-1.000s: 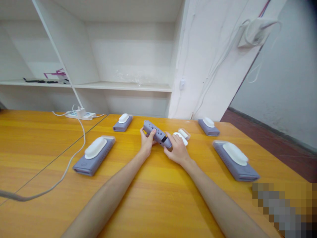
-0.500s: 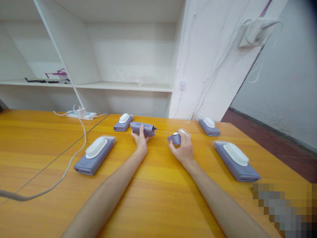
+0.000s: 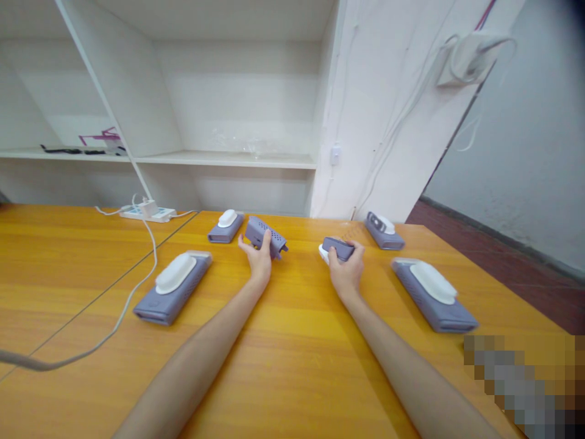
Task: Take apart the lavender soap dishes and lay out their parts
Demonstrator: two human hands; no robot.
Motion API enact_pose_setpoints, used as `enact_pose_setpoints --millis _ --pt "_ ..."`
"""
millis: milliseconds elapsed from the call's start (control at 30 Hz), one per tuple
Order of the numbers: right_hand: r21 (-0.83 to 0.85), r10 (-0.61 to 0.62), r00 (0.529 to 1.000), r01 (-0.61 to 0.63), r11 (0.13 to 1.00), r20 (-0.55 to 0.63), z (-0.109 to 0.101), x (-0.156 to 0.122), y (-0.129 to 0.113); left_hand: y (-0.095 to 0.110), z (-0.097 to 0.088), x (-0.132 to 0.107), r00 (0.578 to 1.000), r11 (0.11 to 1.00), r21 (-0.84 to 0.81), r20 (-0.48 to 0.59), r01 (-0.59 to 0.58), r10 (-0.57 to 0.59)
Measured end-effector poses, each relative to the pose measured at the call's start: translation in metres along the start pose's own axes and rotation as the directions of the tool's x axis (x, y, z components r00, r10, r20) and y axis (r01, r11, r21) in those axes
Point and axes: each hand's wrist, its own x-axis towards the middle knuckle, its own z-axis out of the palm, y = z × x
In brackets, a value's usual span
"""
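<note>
My left hand is closed around a grey-purple perforated plastic housing, tilted with its clipped end down to the right. My right hand grips a grey plastic end piece with a white part under it. From behind that piece a thin coiled spring runs up to the right. Near the spring's far end a small dark grey piece shows blurred in front of the back right device; whether they are joined I cannot tell. Housing and end piece are apart.
Grey devices with white ovals on top lie on the wooden table: front left, back left, front right and back right. A power strip with a white cable is at left, below white shelves.
My right hand has moved slightly right and turned the end piece over. The spring, earlier stretched between housing and end piece, now points away to the right. The housing has tilted downward.
</note>
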Motion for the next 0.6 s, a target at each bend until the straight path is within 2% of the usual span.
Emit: enact_pose_setpoints --millis 200,367,467,600 --pt "0.008 -0.127 0.988 0.127 0.992 0.09 0.001 -0.003 -0.002 -0.006 0.003 -0.005 0.986 0.973 0.18 0.105 -0.144 0.126" --pt "0.032 -0.242 0.954 0.241 0.97 0.177 0.001 -0.008 -0.006 -0.004 0.002 -0.011 0.971 0.868 0.435 0.112 -0.238 0.21" --pt "0.019 -0.239 0.953 0.24 0.971 0.186 0.0 -0.008 -0.007 -0.003 0.001 -0.015 0.961 0.807 0.523 0.113 -0.274 0.253" --pt "0.021 -0.217 0.959 0.217 0.976 0.185 0.001 -0.008 -0.006 -0.004 -0.001 -0.017 0.942 0.711 0.618 0.197 -0.334 0.272"
